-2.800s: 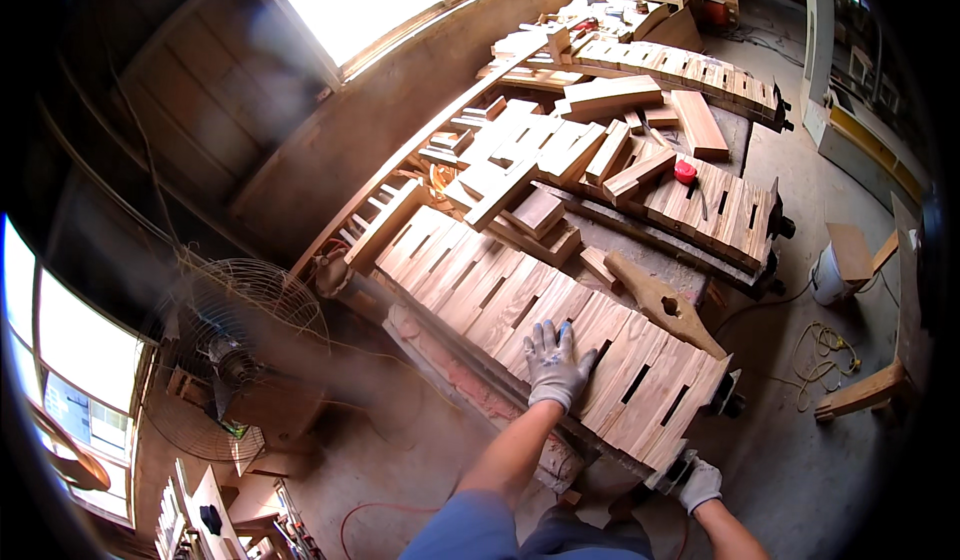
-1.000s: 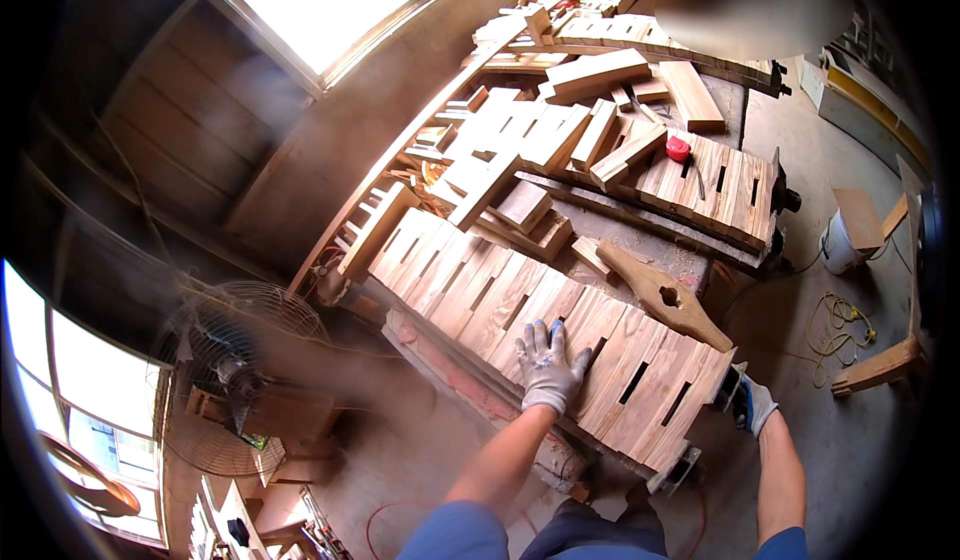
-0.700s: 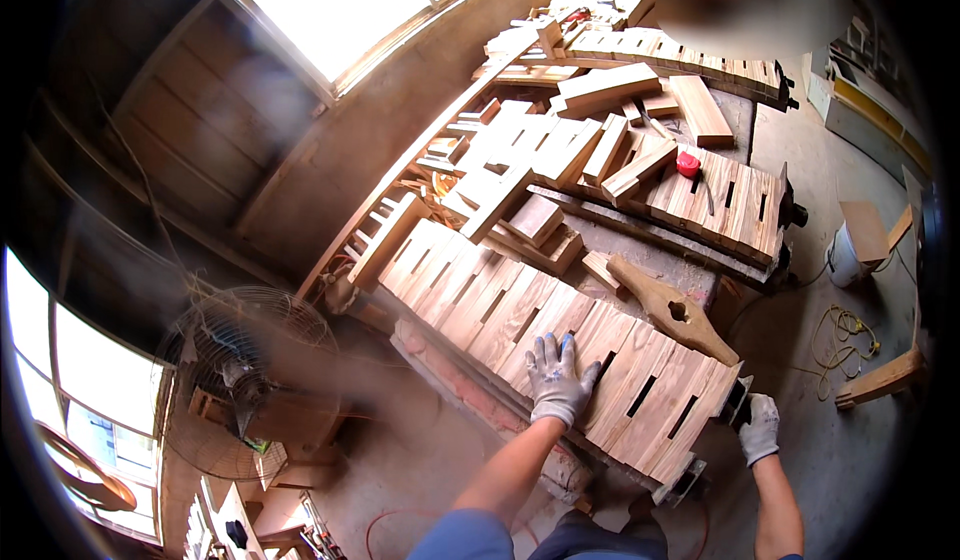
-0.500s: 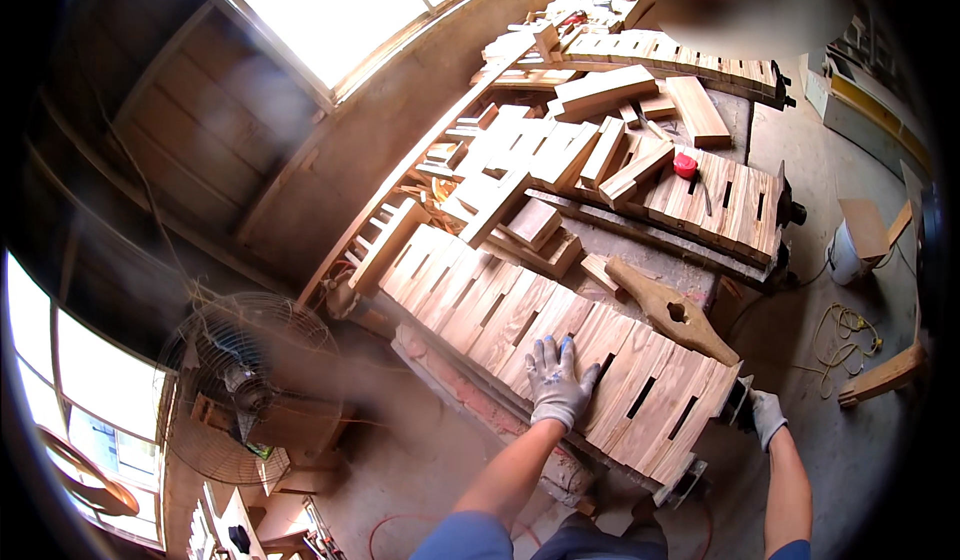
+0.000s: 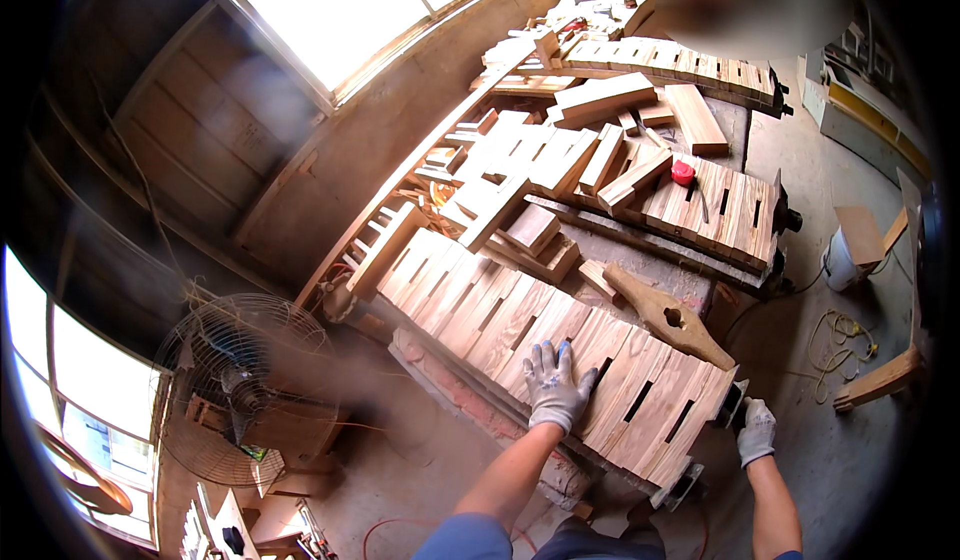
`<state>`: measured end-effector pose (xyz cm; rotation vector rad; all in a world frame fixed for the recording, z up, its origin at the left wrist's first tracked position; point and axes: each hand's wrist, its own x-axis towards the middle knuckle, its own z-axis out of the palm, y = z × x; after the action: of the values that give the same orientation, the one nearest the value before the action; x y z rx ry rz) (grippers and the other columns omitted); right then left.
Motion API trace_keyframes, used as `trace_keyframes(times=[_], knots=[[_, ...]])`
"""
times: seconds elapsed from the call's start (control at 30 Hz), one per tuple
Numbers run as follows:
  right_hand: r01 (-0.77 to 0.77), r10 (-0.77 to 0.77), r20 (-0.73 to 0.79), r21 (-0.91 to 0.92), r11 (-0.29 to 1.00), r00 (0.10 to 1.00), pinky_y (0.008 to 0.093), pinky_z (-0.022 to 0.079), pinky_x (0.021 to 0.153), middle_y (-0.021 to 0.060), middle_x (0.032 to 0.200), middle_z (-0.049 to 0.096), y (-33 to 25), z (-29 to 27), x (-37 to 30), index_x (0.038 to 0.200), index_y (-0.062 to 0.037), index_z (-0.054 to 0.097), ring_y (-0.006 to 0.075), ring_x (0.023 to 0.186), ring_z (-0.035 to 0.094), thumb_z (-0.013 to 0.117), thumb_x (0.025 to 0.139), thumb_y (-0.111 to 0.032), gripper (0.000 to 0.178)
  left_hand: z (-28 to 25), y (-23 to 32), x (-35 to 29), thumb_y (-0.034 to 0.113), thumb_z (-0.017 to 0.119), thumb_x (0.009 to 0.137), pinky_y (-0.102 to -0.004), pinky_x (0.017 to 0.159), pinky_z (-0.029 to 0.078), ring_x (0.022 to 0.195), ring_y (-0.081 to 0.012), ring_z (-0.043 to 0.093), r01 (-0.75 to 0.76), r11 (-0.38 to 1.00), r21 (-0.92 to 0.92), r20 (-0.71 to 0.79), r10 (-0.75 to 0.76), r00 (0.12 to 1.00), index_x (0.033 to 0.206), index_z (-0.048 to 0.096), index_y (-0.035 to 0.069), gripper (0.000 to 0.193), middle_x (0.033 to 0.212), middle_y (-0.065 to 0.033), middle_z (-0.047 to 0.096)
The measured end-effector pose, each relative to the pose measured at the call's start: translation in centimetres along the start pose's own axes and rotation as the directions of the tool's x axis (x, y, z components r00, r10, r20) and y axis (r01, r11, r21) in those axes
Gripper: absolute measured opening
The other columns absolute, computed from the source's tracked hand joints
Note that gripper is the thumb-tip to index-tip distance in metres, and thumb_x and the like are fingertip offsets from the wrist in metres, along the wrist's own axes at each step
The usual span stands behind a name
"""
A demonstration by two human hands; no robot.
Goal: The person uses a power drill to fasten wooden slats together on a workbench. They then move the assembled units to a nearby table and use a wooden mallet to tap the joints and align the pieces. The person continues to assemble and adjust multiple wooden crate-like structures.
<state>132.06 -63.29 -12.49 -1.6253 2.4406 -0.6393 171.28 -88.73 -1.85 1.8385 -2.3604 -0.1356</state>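
Wooden pieces with dark slots form a long slab (image 5: 480,295), which lies at a slant in front of me, held in a metal clamp. My left hand (image 5: 556,388), in a pale work glove, rests flat on top of it with fingers spread. At the slab's near right end, my gloved right hand (image 5: 757,432) is closed around the dark clamp handle (image 5: 738,415); the fingers hide most of it. Another metal clamp end (image 5: 682,487) juts out at the slab's lower corner. A shaped board with a hole (image 5: 660,310) lies along the slab's far edge.
A second clamped slab (image 5: 735,205) lies beyond, with loose wood blocks (image 5: 605,100) and a red tape measure (image 5: 683,173) on it. A caged fan (image 5: 245,390) stands at left. At right are a white bucket (image 5: 848,260) and a yellow cord (image 5: 842,345) on the floor.
My right hand has shifted slightly down and left and turned at the clamp end, its fingers now curled. The left hand stays in place on the slab.
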Motion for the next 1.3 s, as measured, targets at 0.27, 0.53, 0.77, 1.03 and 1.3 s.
trace_keyframes(times=[0.27, 0.53, 0.77, 1.03, 1.3], knots=[[-0.797, 0.114, 0.871, 0.375, 0.473, 0.478, 0.0384, 0.062, 0.063, 0.0109, 0.083, 0.076, 4.3, -3.3, 6.6, 0.107, -0.0075, 0.08, 0.0234, 0.075, 0.075, 0.078, 0.091, -0.018, 0.019, 0.2, 0.1, 0.1, 0.062, 0.06, 0.097, -0.0605, 0.129, 0.009, 0.159, -0.0445, 0.023, -0.003, 1.0, -0.027, -0.033, 0.002, 0.999, 0.159, 0.047, 0.008, 0.083, 0.166, -0.0265, 0.036], [-0.464, 0.364, 0.32, 0.34, 0.818, 0.875, 0.0443, 0.057, 0.07, 0.0122, 0.093, 0.069, -1.8, -3.5, 2.8, 0.122, -0.0055, 0.069, 0.0275, 0.082, 0.07, 0.067, 0.098, -0.02, 0.028, 0.4, -0.4, -0.3, 0.061, 0.059, 0.097, -0.0603, 0.129, 0.008, 0.16, -0.0441, 0.021, 0.013, 1.0, -0.019, -0.018, -0.014, 1.0, 0.159, 0.046, 0.008, 0.083, 0.168, -0.0261, 0.034], [0.182, -0.179, 0.037, -0.288, 0.94, 0.983, 0.0481, 0.051, 0.089, 0.0167, 0.115, 0.061, -1.6, -1.3, 0.4, 0.125, 0.0012, 0.062, 0.0372, 0.102, 0.06, 0.067, 0.076, 0.001, 0.049, 0.1, -0.2, 0.0, 0.062, 0.058, 0.098, -0.0607, 0.129, 0.008, 0.16, -0.0441, 0.02, 0.008, 1.0, -0.013, -0.011, -0.008, 1.0, 0.159, 0.046, 0.008, 0.083, 0.168, -0.0263, 0.035], [-0.105, 0.08, 0.385, 0.045, 0.993, 0.92, 0.0463, 0.057, 0.095, 0.0229, 0.111, 0.073, -4.9, -7.3, 4.0, 0.121, -0.004, 0.072, 0.0403, 0.108, 0.071, 0.074, 0.077, -0.014, 0.045, 0.0, -0.3, -0.1, 0.064, 0.055, 0.099, -0.0601, 0.13, 0.005, 0.161, -0.0442, 0.017, 0.02, 1.0, -0.002, 0.031, -0.02, 0.999, 0.161, 0.044, 0.008, 0.085, 0.17, -0.026, 0.031], [-0.05, 0.121, 0.409, -0.181, 0.982, 0.904, 0.0455, 0.057, 0.095, 0.0222, 0.11, 0.075, -4.0, -4.6, 3.9, 0.113, -0.0047, 0.075, 0.039, 0.108, 0.072, 0.071, 0.085, -0.018, 0.032, 0.0, -0.7, -0.6, 0.064, 0.055, 0.099, -0.0605, 0.13, 0.005, 0.161, -0.0441, 0.017, 0.034, 0.999, 0.008, 0.029, -0.034, 0.999, 0.16, 0.044, 0.008, 0.083, 0.17, -0.0257, 0.032]])
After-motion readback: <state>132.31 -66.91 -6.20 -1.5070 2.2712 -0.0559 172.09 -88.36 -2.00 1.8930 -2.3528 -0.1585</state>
